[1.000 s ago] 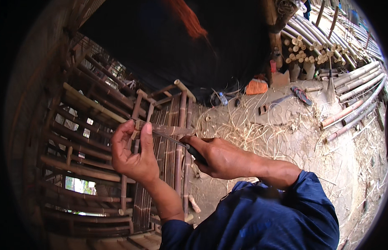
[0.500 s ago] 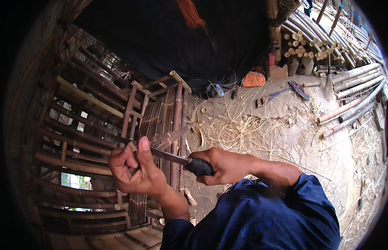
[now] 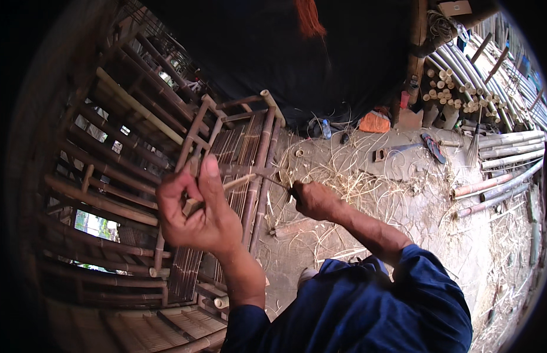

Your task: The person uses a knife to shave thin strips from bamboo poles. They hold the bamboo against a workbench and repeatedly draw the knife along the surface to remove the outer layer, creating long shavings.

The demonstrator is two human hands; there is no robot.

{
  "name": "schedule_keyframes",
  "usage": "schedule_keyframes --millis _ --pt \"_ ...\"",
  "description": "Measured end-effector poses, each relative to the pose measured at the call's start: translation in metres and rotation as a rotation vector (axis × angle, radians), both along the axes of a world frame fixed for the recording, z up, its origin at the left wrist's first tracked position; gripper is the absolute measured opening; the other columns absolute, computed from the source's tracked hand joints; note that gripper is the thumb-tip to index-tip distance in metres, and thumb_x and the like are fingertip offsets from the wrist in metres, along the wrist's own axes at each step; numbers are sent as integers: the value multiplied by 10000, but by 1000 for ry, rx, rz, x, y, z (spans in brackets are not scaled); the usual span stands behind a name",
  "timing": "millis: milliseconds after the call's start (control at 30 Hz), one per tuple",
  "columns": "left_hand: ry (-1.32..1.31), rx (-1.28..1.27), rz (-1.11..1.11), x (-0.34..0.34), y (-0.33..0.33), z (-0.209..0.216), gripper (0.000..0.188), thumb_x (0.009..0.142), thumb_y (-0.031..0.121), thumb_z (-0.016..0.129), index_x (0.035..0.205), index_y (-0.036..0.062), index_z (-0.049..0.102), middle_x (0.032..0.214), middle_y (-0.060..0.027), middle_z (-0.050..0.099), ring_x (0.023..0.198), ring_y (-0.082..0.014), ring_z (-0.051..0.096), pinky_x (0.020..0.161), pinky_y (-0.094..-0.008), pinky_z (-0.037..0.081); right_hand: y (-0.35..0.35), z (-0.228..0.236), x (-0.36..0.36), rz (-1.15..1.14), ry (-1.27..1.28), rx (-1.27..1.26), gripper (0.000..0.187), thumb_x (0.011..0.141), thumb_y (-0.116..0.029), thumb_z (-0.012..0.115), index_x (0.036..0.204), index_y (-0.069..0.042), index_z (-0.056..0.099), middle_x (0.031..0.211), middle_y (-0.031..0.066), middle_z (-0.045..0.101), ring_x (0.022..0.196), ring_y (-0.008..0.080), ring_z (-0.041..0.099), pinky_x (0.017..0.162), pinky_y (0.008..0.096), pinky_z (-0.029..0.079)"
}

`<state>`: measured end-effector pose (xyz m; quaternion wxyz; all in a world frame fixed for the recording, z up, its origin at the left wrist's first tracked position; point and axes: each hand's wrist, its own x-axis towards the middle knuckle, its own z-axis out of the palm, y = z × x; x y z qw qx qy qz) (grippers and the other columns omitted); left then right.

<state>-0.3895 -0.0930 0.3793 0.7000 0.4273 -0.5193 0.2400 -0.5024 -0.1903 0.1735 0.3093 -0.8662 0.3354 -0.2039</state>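
Note:
My left hand (image 3: pixel 198 215) is raised in front of me, fingers curled round a short, pale bamboo strip (image 3: pixel 240 180) that sticks out to the right, with its other end between the fingers. My right hand (image 3: pixel 319 201) grips a knife (image 3: pixel 276 180) by its dark handle, which is mostly covered by the fingers. The thin blade points left and up and crosses the strip near its free end. Whether the edge touches the strip, I cannot tell.
A bamboo bench (image 3: pixel 265 153) with a slatted seat stands just beyond my left hand. Pale shavings (image 3: pixel 356 187) litter the ground, with a handsaw (image 3: pixel 397 151) and a sandal (image 3: pixel 433 148) farther off. Stacked bamboo poles (image 3: pixel 512 147) lie at the right.
My right hand has moved right and up with the knife, away from my left hand, so more of the strip shows. The whole view has shifted slightly.

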Motion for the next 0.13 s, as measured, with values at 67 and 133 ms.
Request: schedule_keyframes --millis 67,133 --pt "-3 31 23 10 -1 5 214 806 68 796 847 -17 604 796 -74 648 623 -70 466 595 -180 401 0 12 11 -48 165 -86 247 882 -149 551 1082 -13 503 868 266 652 737 438 660 645 518 524" --pt "-16 69 62 25 -3 13 245 790 80 814 930 -37 650 808 -92 662 649 -79 491 616 -188 429 -1 18 26 -133 317 -137 343 923 -221 555 1221 -113 422 1051 247 656 755 433 675 619 548 536"
